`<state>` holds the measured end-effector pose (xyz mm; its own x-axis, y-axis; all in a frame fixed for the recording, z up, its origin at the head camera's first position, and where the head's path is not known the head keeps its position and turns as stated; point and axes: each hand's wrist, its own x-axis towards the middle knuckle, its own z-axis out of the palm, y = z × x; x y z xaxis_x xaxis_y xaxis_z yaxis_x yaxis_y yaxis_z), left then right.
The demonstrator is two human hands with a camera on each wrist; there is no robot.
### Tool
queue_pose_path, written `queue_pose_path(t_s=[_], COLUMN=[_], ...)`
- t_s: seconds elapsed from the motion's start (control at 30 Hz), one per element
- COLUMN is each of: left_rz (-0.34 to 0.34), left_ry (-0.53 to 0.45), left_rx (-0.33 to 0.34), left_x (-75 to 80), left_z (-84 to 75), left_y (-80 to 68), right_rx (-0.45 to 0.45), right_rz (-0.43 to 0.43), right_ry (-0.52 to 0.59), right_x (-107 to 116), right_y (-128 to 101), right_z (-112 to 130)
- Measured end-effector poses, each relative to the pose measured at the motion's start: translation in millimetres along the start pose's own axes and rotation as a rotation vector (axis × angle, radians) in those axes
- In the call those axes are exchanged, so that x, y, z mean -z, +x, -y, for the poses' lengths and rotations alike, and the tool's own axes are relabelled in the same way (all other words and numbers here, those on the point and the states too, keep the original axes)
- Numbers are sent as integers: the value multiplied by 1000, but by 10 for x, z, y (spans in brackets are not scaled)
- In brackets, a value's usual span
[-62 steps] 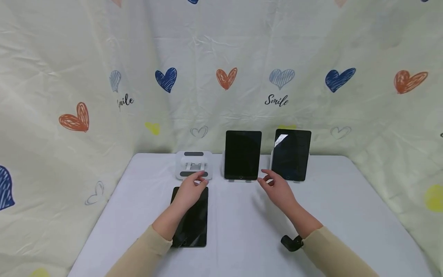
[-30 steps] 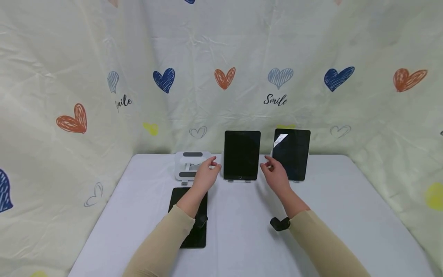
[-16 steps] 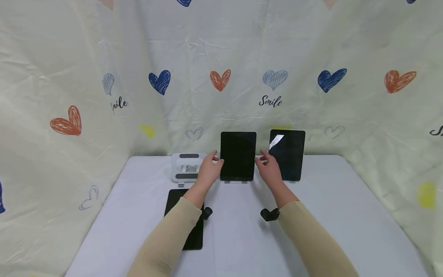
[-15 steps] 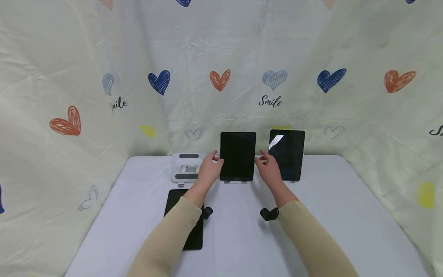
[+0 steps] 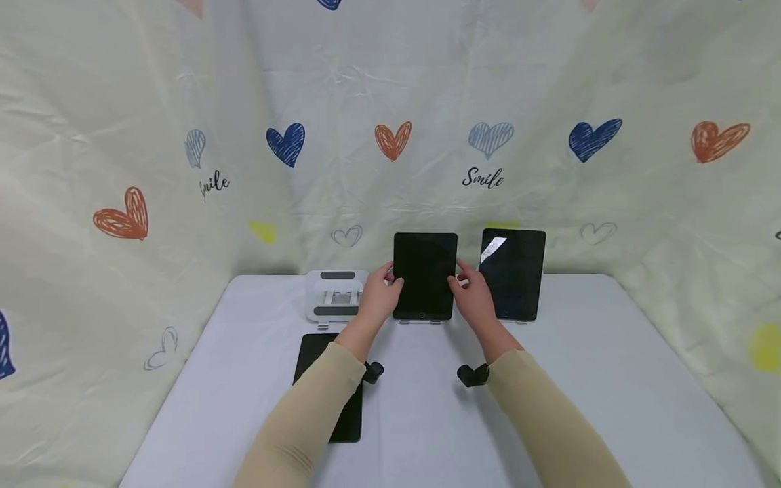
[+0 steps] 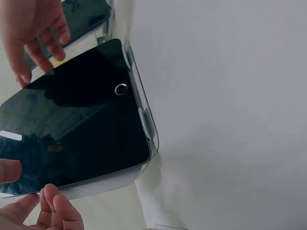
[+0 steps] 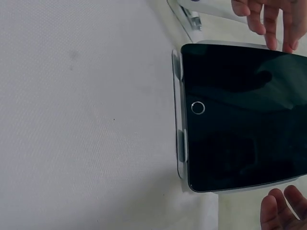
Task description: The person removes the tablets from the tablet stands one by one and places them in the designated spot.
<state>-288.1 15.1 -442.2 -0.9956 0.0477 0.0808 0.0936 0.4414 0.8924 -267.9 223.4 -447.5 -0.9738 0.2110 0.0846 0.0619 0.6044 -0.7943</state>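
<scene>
Head view shows the middle tablet [image 5: 424, 275] upright on its stand at 12 o'clock from you, long axis vertical, with your left hand [image 5: 379, 298] at 9 o'clock and right hand [image 5: 472, 298] at 3 o'clock, equally near, fingers loosely spread at its side edges.

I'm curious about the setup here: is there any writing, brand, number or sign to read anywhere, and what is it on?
"Smile" in black script, on the heart-printed backdrop cloth behind the table.
"Smile" again, on the cloth's left fold, its first letter partly lost in the crease.
The middle tablet, between the left hand and the right hand, shows only a plain ring home button, no text.
Nothing else is readable.
</scene>
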Motion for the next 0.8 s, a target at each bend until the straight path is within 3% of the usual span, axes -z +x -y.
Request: queue_pose_path(t_s=[0.33,0.8], left_rz=[-25,-127], left_ry=[10,126], left_rx=[-34,-153], left_x=[17,-34], left_z=[58,204], left_y=[-24,-27], right_rx=[51,109], right_rz=[-24,-76], right_ry=[-23,-50], right_x=[-47,-104], right_y=[-25,-72], right_z=[-32,-169])
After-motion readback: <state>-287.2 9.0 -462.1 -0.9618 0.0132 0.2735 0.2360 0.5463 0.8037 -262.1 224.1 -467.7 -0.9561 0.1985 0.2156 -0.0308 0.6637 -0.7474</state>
